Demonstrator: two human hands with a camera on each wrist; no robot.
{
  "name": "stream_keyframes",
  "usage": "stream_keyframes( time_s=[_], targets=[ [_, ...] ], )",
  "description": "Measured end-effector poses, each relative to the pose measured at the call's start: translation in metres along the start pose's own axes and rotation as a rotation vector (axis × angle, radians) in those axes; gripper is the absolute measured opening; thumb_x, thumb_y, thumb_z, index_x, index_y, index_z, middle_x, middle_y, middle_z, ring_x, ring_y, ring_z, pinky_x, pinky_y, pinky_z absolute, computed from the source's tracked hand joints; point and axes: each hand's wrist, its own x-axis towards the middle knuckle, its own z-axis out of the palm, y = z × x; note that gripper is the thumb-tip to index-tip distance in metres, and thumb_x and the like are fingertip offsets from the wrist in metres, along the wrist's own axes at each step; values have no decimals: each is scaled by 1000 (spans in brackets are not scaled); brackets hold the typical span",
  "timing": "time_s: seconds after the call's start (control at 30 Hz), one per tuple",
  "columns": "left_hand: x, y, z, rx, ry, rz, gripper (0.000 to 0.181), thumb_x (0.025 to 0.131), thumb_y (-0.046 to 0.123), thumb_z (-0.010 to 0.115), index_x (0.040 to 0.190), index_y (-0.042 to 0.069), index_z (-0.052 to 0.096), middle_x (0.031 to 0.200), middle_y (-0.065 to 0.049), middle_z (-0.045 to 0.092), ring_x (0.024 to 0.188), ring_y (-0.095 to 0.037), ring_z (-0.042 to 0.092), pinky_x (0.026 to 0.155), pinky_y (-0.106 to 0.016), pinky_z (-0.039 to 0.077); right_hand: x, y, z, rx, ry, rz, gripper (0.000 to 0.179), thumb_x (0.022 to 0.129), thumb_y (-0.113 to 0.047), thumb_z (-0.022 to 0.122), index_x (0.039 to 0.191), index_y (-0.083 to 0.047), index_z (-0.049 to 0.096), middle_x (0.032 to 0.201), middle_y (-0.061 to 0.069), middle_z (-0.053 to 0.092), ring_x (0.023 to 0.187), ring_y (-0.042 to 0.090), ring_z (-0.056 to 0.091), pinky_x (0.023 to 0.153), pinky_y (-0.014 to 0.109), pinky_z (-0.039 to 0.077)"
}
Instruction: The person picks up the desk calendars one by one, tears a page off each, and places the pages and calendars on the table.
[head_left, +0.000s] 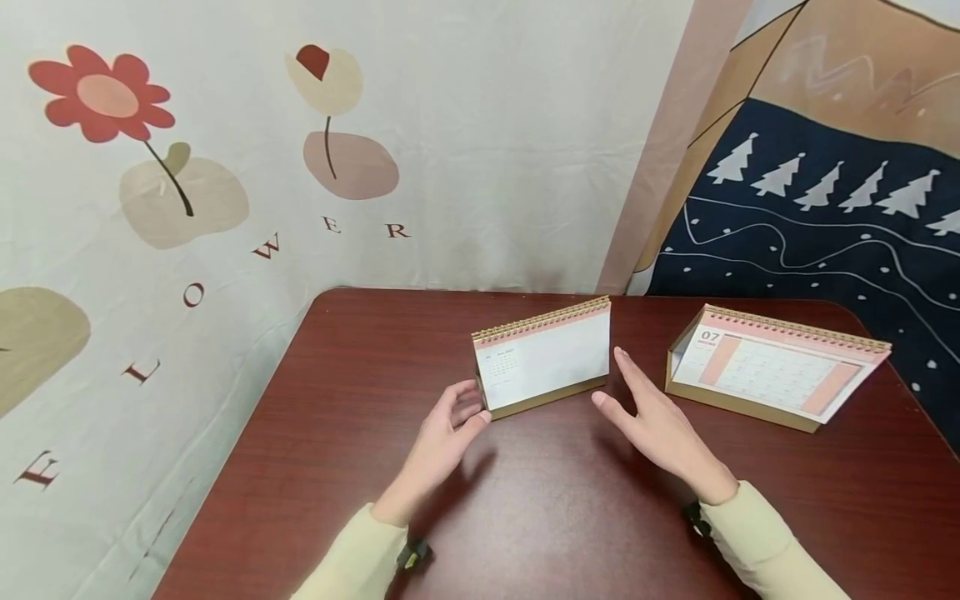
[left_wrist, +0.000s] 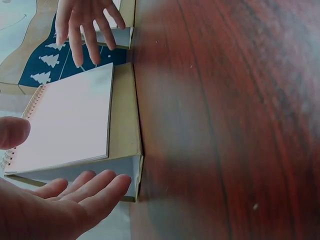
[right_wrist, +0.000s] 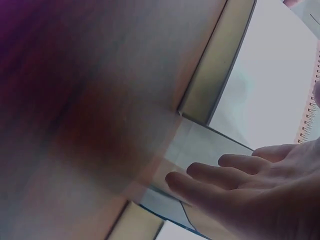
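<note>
A spiral-bound desk calendar (head_left: pixel 551 357) with a mostly white page stands tent-like on the table. At its left end is my left hand (head_left: pixel 444 429), thumb near the front lower corner and fingers by the side. In the left wrist view these fingers (left_wrist: pixel 102 192) extend beside the calendar's open end without gripping it. My right hand (head_left: pixel 660 425) is held just off the right end, fingers extended and thumb apart. From the right wrist camera, a small gap shows between those fingertips (right_wrist: pixel 176 181) and the calendar's cardboard base (right_wrist: pixel 217 65).
A second desk calendar (head_left: pixel 780 367), its page marked 07, stands to the right of my right hand. Both are on a dark red wooden table (head_left: pixel 360 375). Behind hang a white flower-printed cloth (head_left: pixel 487 150) and a navy cloth with white trees (head_left: pixel 810 225).
</note>
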Motion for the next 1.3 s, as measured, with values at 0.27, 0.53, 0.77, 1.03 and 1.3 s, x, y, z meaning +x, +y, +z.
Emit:
stream_keyframes(
  time_s=[0.27,0.53,0.77,1.03,1.3],
  targets=[
    [-1,-3,6,-30,-28,-18,59,97,16,61,149,7,35,149,-21,47,135,-40,51,110,-51,44,11,-1,1,125,-9,23,84,99,-59,46,161,-14,11,166,15,21,150,38,28,117,60,30],
    [-3,-2,8,-45,-69,-27,63,93,15,65,150,10,38,153,-18,44,140,-39,46,113,-54,40,15,0,2,268,-40,36,80,100,-53,49,160,-15,13,159,24,32,142,41,42,111,57,40],
    [-6,-2,8,-1,-131,35,72,92,13,65,156,11,31,158,-16,38,144,-38,40,115,-55,37,16,-2,0,239,-26,31,83,98,-54,52,161,-17,12,159,24,31,137,42,48,108,56,44],
    [-5,-3,8,55,-128,93,79,90,14,68,157,11,26,156,-14,39,142,-37,42,113,-54,40,13,-2,-3,196,-11,24,82,98,-54,52,161,-16,15,159,22,33,135,40,51,109,57,43],
    [-3,-1,10,85,-72,158,74,89,7,66,155,9,33,153,-10,44,139,-32,47,113,-51,41,7,1,-5,186,-4,27,79,99,-54,51,161,-21,14,159,20,34,135,38,52,109,59,42]
  ],
)
